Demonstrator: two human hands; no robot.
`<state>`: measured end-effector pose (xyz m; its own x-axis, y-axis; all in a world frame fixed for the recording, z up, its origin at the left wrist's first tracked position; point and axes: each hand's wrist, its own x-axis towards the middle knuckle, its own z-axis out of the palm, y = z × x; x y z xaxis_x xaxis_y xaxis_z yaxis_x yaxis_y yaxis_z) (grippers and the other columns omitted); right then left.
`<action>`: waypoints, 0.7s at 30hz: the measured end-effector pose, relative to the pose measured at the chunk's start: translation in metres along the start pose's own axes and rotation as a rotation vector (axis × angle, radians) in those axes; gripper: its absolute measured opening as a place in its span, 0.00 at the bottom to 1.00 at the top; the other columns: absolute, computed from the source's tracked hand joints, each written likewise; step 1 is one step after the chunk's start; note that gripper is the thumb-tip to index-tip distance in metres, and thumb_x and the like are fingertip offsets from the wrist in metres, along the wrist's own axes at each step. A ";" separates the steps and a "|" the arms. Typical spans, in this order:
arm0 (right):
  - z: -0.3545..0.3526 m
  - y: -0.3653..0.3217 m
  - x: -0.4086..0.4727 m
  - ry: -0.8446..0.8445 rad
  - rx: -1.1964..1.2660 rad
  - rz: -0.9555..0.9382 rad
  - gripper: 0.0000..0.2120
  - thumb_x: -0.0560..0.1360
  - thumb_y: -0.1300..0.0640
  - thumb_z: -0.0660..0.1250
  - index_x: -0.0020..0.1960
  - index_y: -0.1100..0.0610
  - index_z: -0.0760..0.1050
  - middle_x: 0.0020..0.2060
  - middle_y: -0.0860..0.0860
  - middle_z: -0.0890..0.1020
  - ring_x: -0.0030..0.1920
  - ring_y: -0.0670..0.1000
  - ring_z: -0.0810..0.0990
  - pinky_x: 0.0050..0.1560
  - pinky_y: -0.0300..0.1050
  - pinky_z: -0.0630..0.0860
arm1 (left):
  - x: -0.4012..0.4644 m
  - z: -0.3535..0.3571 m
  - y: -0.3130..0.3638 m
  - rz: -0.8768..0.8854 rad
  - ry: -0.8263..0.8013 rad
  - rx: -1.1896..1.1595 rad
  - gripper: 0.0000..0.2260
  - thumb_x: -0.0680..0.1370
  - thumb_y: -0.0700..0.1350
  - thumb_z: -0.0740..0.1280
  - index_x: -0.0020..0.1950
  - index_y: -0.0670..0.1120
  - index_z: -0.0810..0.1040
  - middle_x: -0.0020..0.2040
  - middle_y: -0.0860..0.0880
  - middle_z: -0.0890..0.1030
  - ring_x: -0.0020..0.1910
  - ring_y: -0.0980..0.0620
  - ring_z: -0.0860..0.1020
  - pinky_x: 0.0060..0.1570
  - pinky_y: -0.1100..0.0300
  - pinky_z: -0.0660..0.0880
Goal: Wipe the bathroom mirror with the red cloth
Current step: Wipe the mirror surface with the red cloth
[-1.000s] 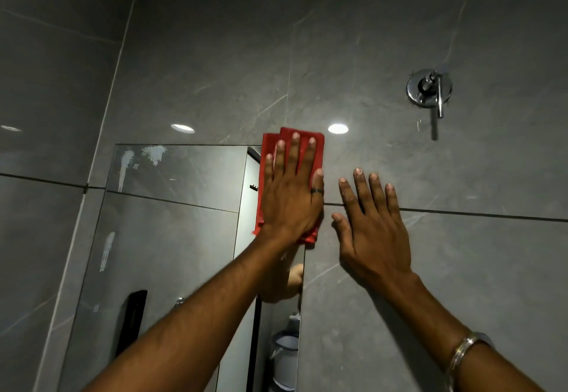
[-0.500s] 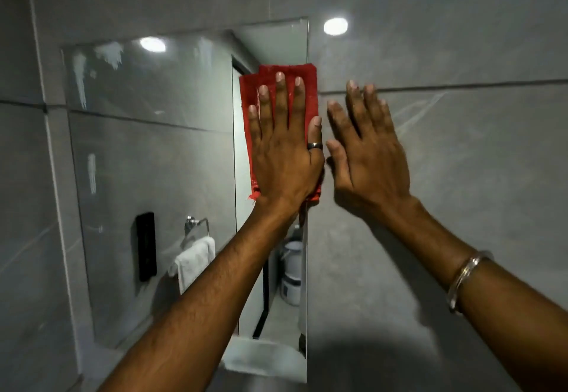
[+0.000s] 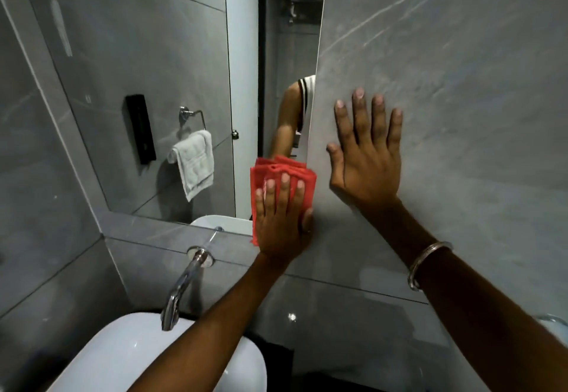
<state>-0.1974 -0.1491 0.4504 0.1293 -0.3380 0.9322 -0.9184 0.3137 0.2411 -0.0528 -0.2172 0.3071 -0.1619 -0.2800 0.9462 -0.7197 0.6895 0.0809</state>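
Observation:
The mirror (image 3: 172, 62) is set in the grey tiled wall and fills the upper left of the head view. My left hand (image 3: 281, 222) lies flat on the folded red cloth (image 3: 276, 170) and presses it against the mirror's bottom right corner, with part of the cloth over the mirror's lower edge. Only the cloth's top and left side show past my fingers. My right hand (image 3: 367, 152) rests flat with fingers spread on the grey wall tile just right of the mirror and holds nothing. A metal bangle sits on my right wrist.
A chrome wall spout (image 3: 181, 287) juts out below the mirror over a white basin (image 3: 129, 358). The mirror reflects a white towel on a ring (image 3: 193, 161), a black dispenser (image 3: 141, 128) and a door. Grey tile wall (image 3: 461, 84) fills the right.
My left hand slid the red cloth down the mirror's right edge from the top to the bottom corner. My right hand followed down the wall, and the view tilted down to the basin.

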 end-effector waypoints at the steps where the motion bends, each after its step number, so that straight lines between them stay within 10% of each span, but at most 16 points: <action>1: 0.002 -0.002 -0.008 -0.008 0.004 0.005 0.33 0.83 0.43 0.54 0.84 0.53 0.50 0.84 0.56 0.52 0.83 0.57 0.44 0.82 0.63 0.43 | -0.012 0.002 -0.001 0.010 0.000 -0.009 0.29 0.84 0.57 0.53 0.83 0.49 0.53 0.79 0.40 0.66 0.82 0.39 0.55 0.81 0.42 0.49; 9: -0.016 -0.002 -0.021 -0.143 0.049 -0.016 0.32 0.83 0.44 0.49 0.84 0.52 0.47 0.85 0.54 0.47 0.84 0.56 0.44 0.83 0.56 0.37 | -0.010 -0.009 -0.003 0.012 -0.097 -0.057 0.29 0.84 0.56 0.53 0.84 0.51 0.51 0.86 0.47 0.49 0.84 0.43 0.51 0.80 0.41 0.53; 21: -0.087 0.035 0.216 -0.013 0.233 0.086 0.30 0.84 0.43 0.44 0.84 0.50 0.49 0.84 0.51 0.47 0.84 0.49 0.41 0.84 0.51 0.40 | 0.373 -0.112 0.023 0.093 0.124 -0.063 0.29 0.86 0.56 0.48 0.84 0.48 0.43 0.85 0.44 0.44 0.84 0.43 0.42 0.82 0.39 0.45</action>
<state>-0.1689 -0.1337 0.6834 0.0432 -0.3311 0.9426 -0.9875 0.1291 0.0906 -0.0540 -0.2313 0.6974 -0.1387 -0.1315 0.9816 -0.6613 0.7501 0.0071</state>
